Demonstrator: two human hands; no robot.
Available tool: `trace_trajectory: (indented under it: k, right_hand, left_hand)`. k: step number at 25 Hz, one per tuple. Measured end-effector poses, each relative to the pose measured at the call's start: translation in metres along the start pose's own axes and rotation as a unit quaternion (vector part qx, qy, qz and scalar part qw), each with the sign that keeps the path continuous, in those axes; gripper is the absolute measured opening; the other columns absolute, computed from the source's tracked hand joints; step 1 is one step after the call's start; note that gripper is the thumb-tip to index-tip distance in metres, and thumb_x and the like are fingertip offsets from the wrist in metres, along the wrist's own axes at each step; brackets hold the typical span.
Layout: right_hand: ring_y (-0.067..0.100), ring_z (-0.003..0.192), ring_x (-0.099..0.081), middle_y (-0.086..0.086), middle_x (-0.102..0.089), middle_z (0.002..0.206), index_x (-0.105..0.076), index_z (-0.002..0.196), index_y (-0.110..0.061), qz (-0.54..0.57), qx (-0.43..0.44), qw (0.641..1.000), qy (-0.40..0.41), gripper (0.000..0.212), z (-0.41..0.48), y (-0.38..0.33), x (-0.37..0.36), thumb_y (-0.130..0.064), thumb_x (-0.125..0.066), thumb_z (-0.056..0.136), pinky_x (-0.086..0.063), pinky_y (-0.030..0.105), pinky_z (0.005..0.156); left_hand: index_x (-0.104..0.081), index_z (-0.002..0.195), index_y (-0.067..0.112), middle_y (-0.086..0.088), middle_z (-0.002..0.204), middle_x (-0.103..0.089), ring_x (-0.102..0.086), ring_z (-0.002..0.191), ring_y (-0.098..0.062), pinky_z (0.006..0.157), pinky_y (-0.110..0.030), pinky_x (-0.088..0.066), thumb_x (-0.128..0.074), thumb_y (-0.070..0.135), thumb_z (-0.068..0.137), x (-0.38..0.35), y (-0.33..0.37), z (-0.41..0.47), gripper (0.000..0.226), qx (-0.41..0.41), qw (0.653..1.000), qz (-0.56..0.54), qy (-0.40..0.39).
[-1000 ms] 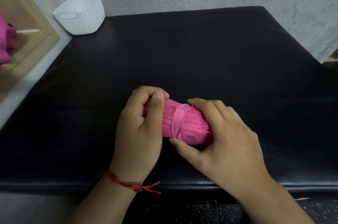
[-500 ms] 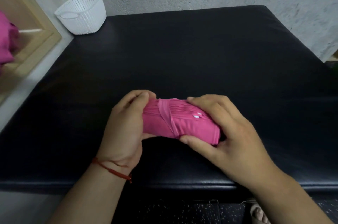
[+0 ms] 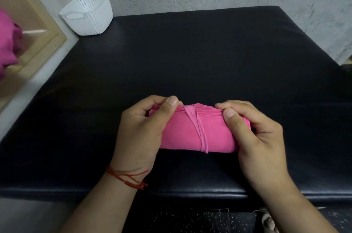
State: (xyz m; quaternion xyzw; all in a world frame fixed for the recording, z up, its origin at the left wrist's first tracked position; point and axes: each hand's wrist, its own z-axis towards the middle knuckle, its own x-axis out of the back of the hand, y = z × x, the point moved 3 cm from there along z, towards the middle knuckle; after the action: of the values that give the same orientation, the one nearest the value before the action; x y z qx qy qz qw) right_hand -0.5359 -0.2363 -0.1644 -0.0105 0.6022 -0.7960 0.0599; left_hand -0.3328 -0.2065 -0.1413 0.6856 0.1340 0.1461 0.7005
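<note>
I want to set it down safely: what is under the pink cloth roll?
Only the black padded surface shows below the pink cloth roll, which the left hand and right hand grip at its ends. The patch directly beneath is covered.

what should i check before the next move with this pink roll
1. Left hand grip on the left end of the pink roll: ok, thumb and fingers pinch it.
2. Right hand grip on the right end: ok, fingers curl round it.
3. Strap wound across the middle of the roll: ok.
4. Strap end tucked in: cannot tell; it runs under the roll's near edge.
5. Roll resting on the black pad or lifted off it: cannot tell.
6. White basket upright at the far left corner, mouth up: ok.
</note>
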Motion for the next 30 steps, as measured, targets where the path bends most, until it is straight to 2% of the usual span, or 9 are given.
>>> trace_trajectory:
  k: [3, 6, 9, 14, 18, 23, 25, 27, 30]
  right_hand:
    - [0.021, 0.113, -0.071, 0.001, -0.078, 0.108, -0.082, 0.103, -0.013, -0.005, 0.010, 1.000, 0.013, 0.016, 0.003, -0.001, 0.002, -0.014, -0.067, 0.099, -0.050, 0.020, 0.096]
    - [0.016, 0.114, -0.070, -0.002, -0.077, 0.113, -0.081, 0.108, -0.018, -0.019, -0.005, 1.000, 0.007, 0.017, 0.009, -0.003, 0.006, -0.019, -0.066, 0.101, -0.050, 0.018, 0.096]
    - [0.010, 0.112, -0.071, -0.006, -0.076, 0.117, -0.081, 0.113, -0.023, -0.004, -0.043, 0.999, -0.025, 0.019, 0.011, -0.001, 0.008, -0.022, -0.073, 0.095, -0.052, 0.016, 0.090]
    - [0.016, 0.113, -0.072, -0.004, -0.075, 0.117, -0.081, 0.114, -0.019, -0.006, -0.019, 0.998, -0.066, 0.035, 0.011, -0.001, 0.007, -0.012, -0.087, 0.080, -0.055, 0.018, 0.090]
    - [0.017, 0.116, -0.071, -0.003, -0.076, 0.118, -0.081, 0.113, -0.019, 0.018, -0.011, 0.998, -0.055, 0.031, 0.013, -0.009, 0.005, -0.013, -0.084, 0.083, -0.053, 0.018, 0.095]
    - [0.012, 0.113, -0.072, -0.006, -0.076, 0.119, -0.078, 0.121, -0.025, 0.022, -0.034, 0.997, -0.065, 0.034, 0.015, -0.022, -0.011, -0.017, -0.080, 0.088, -0.054, 0.018, 0.092]
    - [0.009, 0.113, -0.071, -0.010, -0.074, 0.121, -0.070, 0.132, -0.034, 0.015, -0.083, 0.992, -0.096, 0.043, 0.011, -0.022, -0.025, -0.025, -0.078, 0.090, -0.056, 0.022, 0.094]
    - [0.012, 0.117, -0.071, -0.012, -0.072, 0.127, -0.060, 0.140, -0.042, 0.021, -0.152, 0.980, -0.127, 0.057, 0.004, -0.017, -0.039, -0.032, -0.080, 0.087, -0.058, 0.033, 0.098]
    - [0.019, 0.106, -0.075, -0.006, -0.072, 0.126, -0.059, 0.140, -0.045, 0.033, -0.213, 0.958, -0.186, 0.063, 0.005, -0.028, -0.060, -0.030, -0.083, 0.084, -0.063, 0.039, 0.079]
  left_hand:
    - [-0.082, 0.090, 0.025, 0.000, 0.101, -0.079, -0.074, 0.103, -0.021, 0.099, -0.053, -0.056, -0.071, 0.038, 0.095, -0.001, -0.003, -0.002, 0.017, -0.014, 0.999, -0.013, 0.050]
    - [-0.076, 0.102, 0.024, 0.002, 0.113, -0.075, -0.072, 0.108, -0.018, 0.087, -0.044, -0.058, -0.075, 0.039, 0.094, -0.005, -0.008, -0.004, 0.017, 0.007, 0.999, -0.035, -0.023]
    - [-0.070, 0.109, 0.023, 0.002, 0.119, -0.071, -0.073, 0.107, -0.027, 0.068, -0.047, -0.061, -0.079, 0.030, 0.084, -0.005, -0.010, -0.003, 0.027, 0.071, 0.991, -0.057, -0.095]
    - [-0.071, 0.102, 0.021, -0.005, 0.122, -0.069, -0.073, 0.105, -0.029, 0.060, -0.053, -0.060, -0.082, 0.015, 0.085, 0.002, -0.009, -0.001, 0.022, -0.002, 0.997, -0.063, -0.049]
    - [-0.074, 0.100, 0.021, -0.002, 0.115, -0.074, -0.073, 0.105, -0.028, 0.063, -0.050, -0.060, -0.076, 0.036, 0.084, 0.004, -0.005, -0.002, 0.022, 0.004, 0.995, -0.097, -0.001]
    - [-0.079, 0.101, 0.027, -0.001, 0.113, -0.076, -0.069, 0.112, -0.024, 0.103, -0.060, -0.052, -0.074, 0.042, 0.088, 0.014, 0.002, -0.006, 0.020, -0.075, 0.989, -0.098, 0.086]
    - [-0.079, 0.104, 0.030, 0.001, 0.117, -0.076, -0.069, 0.117, -0.025, 0.105, -0.067, -0.048, -0.074, 0.043, 0.088, 0.028, 0.007, -0.001, 0.020, -0.076, 0.989, -0.089, 0.091]
    - [-0.079, 0.105, 0.034, 0.003, 0.116, -0.077, -0.070, 0.116, -0.021, 0.106, -0.062, -0.050, -0.071, 0.042, 0.092, 0.048, 0.015, 0.007, 0.017, -0.095, 0.991, -0.038, 0.081]
    - [-0.079, 0.102, 0.034, 0.004, 0.112, -0.078, -0.072, 0.110, -0.018, 0.102, -0.053, -0.055, -0.067, 0.042, 0.097, 0.081, 0.027, 0.012, 0.016, -0.106, 0.991, -0.001, 0.076]
